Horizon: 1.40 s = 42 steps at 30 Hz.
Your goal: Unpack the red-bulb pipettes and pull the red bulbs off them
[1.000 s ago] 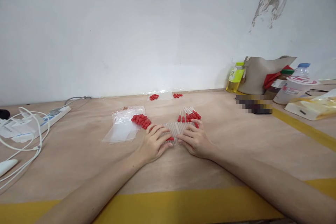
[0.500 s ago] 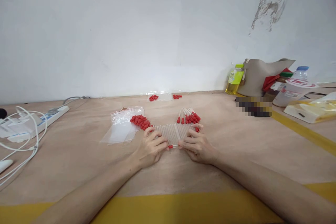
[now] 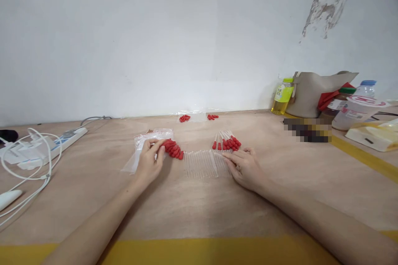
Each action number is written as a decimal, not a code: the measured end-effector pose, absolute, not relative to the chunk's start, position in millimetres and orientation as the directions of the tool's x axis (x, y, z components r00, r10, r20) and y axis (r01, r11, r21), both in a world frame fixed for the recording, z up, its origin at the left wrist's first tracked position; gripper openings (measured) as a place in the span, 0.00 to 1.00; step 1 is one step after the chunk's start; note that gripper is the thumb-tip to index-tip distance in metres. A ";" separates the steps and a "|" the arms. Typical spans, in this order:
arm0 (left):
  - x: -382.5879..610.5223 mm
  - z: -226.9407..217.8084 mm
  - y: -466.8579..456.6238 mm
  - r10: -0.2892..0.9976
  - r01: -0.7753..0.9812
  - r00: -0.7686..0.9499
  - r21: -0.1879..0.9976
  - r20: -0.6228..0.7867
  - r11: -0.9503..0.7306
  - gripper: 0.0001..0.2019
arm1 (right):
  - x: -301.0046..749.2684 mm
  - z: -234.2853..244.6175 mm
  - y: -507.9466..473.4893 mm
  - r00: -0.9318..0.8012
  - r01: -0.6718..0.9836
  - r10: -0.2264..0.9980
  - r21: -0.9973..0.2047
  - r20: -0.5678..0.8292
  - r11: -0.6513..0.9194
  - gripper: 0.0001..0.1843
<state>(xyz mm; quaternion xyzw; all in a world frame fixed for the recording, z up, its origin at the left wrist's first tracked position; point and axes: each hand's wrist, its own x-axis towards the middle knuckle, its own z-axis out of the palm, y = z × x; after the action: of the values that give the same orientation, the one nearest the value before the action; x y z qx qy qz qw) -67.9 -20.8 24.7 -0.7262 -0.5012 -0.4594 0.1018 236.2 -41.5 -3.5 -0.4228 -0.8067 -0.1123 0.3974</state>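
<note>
My left hand (image 3: 151, 160) reaches into a heap of red rubber bulbs (image 3: 174, 150), thumb and forefinger closing on one at its near-left edge. Right of the heap, thin clear glass tubes (image 3: 199, 165) lie side by side in a row. Over the right end of that row is my right hand (image 3: 245, 167), its fingers pinched around what looks like a glass tube pointing left; most of it is hidden. Just behind lie several droppers (image 3: 228, 140), glass tubes fitted with red bulbs, their bulbs toward me.
A clear zip bag (image 3: 139, 140) lies partly under my left hand. Against the wall, another clear bag (image 3: 197, 116) has red bulbs near it. A power strip (image 3: 70, 136) with white cables is at left. A yellow-green bottle (image 3: 282, 96), grey bag (image 3: 307, 93) and cup (image 3: 357, 114) stand right.
My hands have moved apart: the left went left and up to the red bulbs, the right slightly right. The red bulb on a tube between them no longer shows. The view shifted slightly.
</note>
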 end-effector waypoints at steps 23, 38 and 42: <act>-116.5 1.9 37.5 0.871 0.857 -0.200 0.511 0.449 -0.066 0.13 | 207.3 -2.4 -38.5 -0.362 0.846 0.623 -0.035 0.694 0.531 0.12; -114.4 9.9 17.4 0.680 0.969 0.059 0.121 0.731 -0.215 0.14 | 213.4 2.4 -40.5 -0.354 0.843 0.646 -0.068 0.676 0.533 0.21; -89.2 20.6 0.6 0.521 0.946 0.235 -0.071 0.820 -0.316 0.13 | 232.3 15.4 -24.2 -0.164 0.908 0.675 -0.157 0.720 0.388 0.16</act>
<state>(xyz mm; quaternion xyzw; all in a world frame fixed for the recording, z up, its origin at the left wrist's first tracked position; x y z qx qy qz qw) -89.2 0.6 20.6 -0.7277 -0.5041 -0.3582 0.2966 232.3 -24.2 15.4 -0.5301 -0.7464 -0.1576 0.3703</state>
